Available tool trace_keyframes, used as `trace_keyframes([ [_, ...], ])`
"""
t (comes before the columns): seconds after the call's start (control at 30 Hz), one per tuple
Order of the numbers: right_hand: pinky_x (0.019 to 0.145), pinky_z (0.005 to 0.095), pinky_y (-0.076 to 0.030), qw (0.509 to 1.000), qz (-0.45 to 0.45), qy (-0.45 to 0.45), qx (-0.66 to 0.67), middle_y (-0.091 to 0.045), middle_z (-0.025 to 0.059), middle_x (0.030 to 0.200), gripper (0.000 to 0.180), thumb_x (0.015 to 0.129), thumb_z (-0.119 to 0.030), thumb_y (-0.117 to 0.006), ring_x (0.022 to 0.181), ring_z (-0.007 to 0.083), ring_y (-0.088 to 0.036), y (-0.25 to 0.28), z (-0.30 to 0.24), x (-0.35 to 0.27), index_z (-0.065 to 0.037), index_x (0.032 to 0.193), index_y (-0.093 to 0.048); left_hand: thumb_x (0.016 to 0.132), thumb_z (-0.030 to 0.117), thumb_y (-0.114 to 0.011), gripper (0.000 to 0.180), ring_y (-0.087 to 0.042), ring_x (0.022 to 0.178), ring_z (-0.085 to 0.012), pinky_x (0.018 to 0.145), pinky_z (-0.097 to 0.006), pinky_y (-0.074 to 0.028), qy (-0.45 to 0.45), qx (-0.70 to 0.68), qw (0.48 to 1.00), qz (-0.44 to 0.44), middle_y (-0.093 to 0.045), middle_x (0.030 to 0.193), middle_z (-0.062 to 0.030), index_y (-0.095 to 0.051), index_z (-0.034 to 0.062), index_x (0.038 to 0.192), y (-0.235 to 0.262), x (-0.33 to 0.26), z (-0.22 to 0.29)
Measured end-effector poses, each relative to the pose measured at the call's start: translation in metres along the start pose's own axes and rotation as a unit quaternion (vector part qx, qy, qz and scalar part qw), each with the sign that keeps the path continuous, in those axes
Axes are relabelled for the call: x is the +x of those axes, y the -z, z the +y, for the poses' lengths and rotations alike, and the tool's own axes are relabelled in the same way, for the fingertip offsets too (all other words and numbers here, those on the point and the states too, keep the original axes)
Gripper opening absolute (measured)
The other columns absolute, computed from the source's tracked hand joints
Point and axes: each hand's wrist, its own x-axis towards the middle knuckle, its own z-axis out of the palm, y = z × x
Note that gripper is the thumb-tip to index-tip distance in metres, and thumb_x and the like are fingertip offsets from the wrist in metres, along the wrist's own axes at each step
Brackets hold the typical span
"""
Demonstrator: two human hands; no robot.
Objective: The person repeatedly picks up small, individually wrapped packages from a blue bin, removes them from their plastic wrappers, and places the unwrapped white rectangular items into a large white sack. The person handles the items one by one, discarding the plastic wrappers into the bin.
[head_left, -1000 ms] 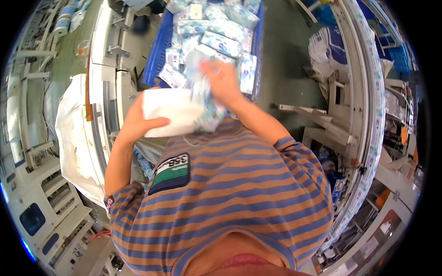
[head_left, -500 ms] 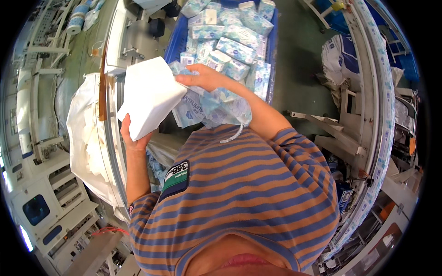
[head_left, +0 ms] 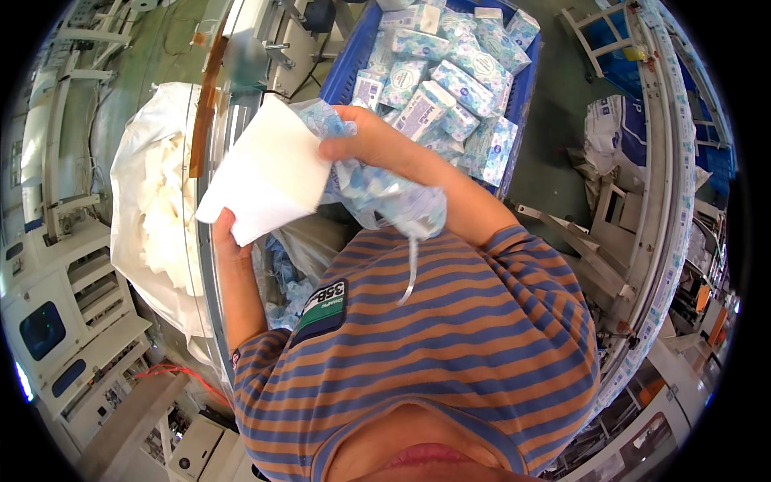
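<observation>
Wrapper (head_left: pixel 397 201) tail (head_left: pixel 413 269) had swung lower since the earlier frame — left hand (head_left: pixel 231 238) grasped the white stack (head_left: pixel 265 173) by its lower corner, right hand (head_left: pixel 365 138) clutched the wrapper against its right edge — stack between hands, left of the crate (head_left: pixel 350 67)

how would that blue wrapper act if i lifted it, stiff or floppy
The wrapper is probably floppy: it sags in loose creases near the right hand. It looks light for its size, being thin film, and its glossy sheen suggests it might slip.
</observation>
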Motion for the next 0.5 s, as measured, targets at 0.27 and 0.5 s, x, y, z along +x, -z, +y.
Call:
trace_keyframes([
  [0.27,0.079,0.0256,-0.044,0.999,-0.006,0.047,0.022,-0.061,0.0038,0.092,0.037,0.067,-0.01,-0.073,0.084,0.0107,-0.057,-0.004,-0.003,0.005,-0.002,0.1,-0.058,0.059,0.014,-0.071,0.079,-0.049,0.108,-0.0281,0.093,-0.038,-0.038,-0.179,0.142,0.97,-0.086,-0.047,0.12,-0.0147,-0.033,-0.0011,0.126,-0.008,0.001,0.03],
  [0.5,0.076,0.0253,-0.045,0.995,0.028,0.049,0.086,-0.061,0.0039,0.092,0.033,0.07,-0.011,-0.071,0.082,0.0107,-0.057,-0.026,-0.005,-0.002,-0.001,0.099,-0.058,0.08,0.034,-0.046,0.057,-0.046,0.11,-0.0324,0.093,-0.044,-0.037,0.003,-0.058,0.998,-0.017,-0.045,0.122,-0.0154,-0.034,0.0049,0.128,-0.023,0.004,0.017],
])
